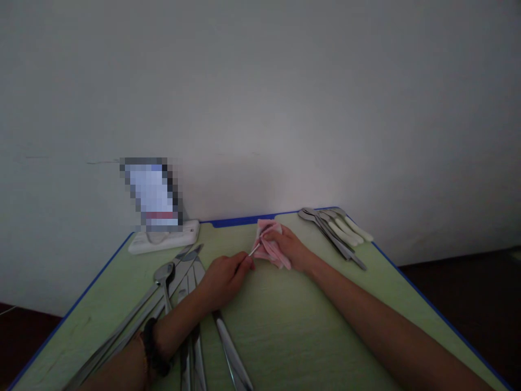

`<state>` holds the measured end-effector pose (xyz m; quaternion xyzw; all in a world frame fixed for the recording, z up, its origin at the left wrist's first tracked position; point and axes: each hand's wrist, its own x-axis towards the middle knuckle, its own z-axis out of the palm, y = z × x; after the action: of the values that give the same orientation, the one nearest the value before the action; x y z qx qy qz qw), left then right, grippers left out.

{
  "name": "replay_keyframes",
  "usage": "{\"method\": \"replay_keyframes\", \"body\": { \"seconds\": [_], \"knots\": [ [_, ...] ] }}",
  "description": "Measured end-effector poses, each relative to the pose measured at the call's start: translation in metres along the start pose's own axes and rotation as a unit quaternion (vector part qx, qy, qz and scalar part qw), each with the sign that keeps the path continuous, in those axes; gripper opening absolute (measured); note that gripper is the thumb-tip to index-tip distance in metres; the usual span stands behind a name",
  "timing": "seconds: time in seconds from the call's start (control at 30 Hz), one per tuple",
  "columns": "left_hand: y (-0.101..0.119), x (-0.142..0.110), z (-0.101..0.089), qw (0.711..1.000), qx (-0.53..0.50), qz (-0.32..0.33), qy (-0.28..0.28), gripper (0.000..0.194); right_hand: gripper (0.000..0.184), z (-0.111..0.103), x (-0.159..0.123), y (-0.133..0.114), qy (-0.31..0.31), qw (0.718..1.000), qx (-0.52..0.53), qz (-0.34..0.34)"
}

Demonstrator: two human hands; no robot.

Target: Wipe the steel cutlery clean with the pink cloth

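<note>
Cutlery (165,272) under left forearm (179,324); screen (150,190) beyond

Pink-and-white cloth (277,255), silvery utensil (254,250), pale green tabletop (293,336), blue edging (240,221), cream handles (359,228)

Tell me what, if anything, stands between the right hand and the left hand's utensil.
The pink cloth, held in the right hand at the far end of the utensil. Nothing visible separates the left hand from the utensil.

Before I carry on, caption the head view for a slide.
Left hand grips a metal utensil, right hand holds a pink cloth against it, cutlery lying either side.
</note>
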<state>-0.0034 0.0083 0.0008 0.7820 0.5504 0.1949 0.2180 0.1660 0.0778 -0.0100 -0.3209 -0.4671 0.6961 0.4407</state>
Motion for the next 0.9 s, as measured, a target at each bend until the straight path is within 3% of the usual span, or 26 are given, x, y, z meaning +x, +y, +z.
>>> {"method": "replay_keyframes", "body": {
  "seconds": [0.23,0.37,0.53,0.73,0.9],
  "knots": [
    [0.001,0.001,-0.001,1.000,0.019,-0.010,-0.012,0.038,0.034,-0.002,0.000,-0.005,-0.076,0.992,0.091,0.034],
    [-0.002,0.001,0.000,1.000,0.011,-0.010,-0.019,0.038,0.029,-0.004,0.001,-0.002,-0.082,0.993,0.086,-0.006],
    [-0.001,0.000,-0.001,1.000,0.012,-0.007,-0.025,0.039,0.025,0.001,0.000,0.002,-0.062,0.996,0.053,-0.025],
    [0.006,-0.002,-0.003,0.999,-0.001,-0.004,-0.033,0.041,0.039,0.008,-0.003,0.002,0.003,1.000,-0.014,-0.015],
    [0.006,-0.002,-0.003,0.999,0.023,-0.002,-0.038,0.042,0.037,0.005,-0.003,0.001,-0.008,0.998,-0.054,0.001]
  ]
}}
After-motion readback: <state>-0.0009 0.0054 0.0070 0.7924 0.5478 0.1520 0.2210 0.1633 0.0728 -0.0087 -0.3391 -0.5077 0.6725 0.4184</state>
